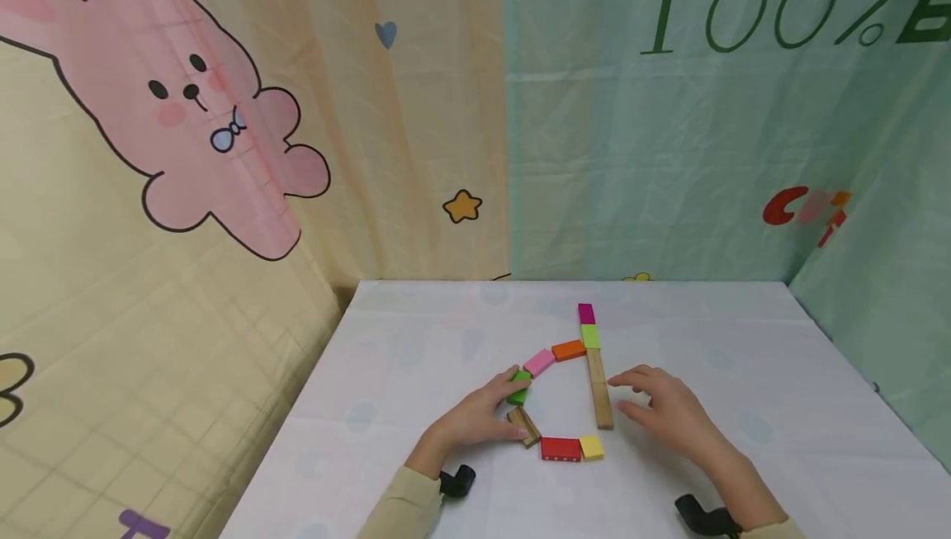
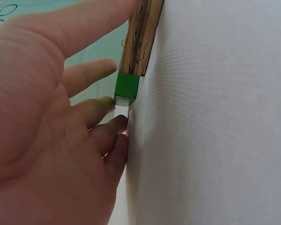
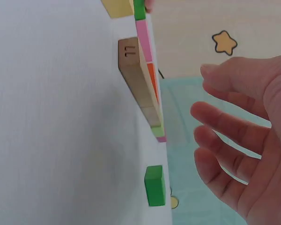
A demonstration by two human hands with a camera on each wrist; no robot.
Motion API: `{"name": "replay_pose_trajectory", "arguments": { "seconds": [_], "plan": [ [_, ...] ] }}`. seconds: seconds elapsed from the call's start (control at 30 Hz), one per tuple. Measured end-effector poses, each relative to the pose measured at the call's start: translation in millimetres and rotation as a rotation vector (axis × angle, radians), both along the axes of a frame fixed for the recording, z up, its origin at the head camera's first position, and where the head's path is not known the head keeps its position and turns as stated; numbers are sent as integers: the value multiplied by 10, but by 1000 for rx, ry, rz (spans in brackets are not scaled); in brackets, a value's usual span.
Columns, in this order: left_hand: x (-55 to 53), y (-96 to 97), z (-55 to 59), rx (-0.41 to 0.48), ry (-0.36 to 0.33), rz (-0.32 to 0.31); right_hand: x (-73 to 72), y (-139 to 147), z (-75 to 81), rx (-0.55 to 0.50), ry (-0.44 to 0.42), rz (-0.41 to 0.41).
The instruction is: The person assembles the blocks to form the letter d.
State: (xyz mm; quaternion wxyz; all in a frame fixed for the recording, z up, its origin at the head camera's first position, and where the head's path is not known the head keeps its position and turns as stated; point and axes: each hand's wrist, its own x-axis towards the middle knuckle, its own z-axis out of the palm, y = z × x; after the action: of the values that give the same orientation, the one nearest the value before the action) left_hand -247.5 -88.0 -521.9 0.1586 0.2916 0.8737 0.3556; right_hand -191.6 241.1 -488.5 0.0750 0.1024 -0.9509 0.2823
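My left hand (image 1: 481,413) rests by a wooden block (image 1: 520,418) and a green block (image 1: 518,395), its fingers spread and mostly straight. Its thumb lies at the wooden block's lower end; a fingertip is at the green block. In the left wrist view the thumb overlaps the wooden block (image 2: 141,42), whose end meets the green block (image 2: 126,86). To the right, my right hand (image 1: 672,409) hovers with loosely bent fingers, nothing between them, beside a straight column of wooden blocks (image 1: 598,390). Another green block (image 3: 154,185) appears near it in the right wrist view, hidden in the head view.
Above the column lie a lime block (image 1: 590,336) and a magenta block (image 1: 586,314). An orange block (image 1: 568,350) and a pink block (image 1: 539,362) curve left; a red block (image 1: 560,449) and a yellow block (image 1: 592,448) sit below. All lie on a white-covered table (image 1: 357,374).
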Motion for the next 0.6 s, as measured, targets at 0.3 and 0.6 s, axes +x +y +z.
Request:
{"name": "replay_pose_trajectory", "arguments": {
  "seconds": [0.3, 0.6],
  "plan": [
    [-13, 9, -1, -3, 1, -6, -68, 177, -69, 40, 66, -48],
    [-22, 17, 7, -10, -8, 5, -107, 307, -133, 47, 72, -78]
  ]
}}
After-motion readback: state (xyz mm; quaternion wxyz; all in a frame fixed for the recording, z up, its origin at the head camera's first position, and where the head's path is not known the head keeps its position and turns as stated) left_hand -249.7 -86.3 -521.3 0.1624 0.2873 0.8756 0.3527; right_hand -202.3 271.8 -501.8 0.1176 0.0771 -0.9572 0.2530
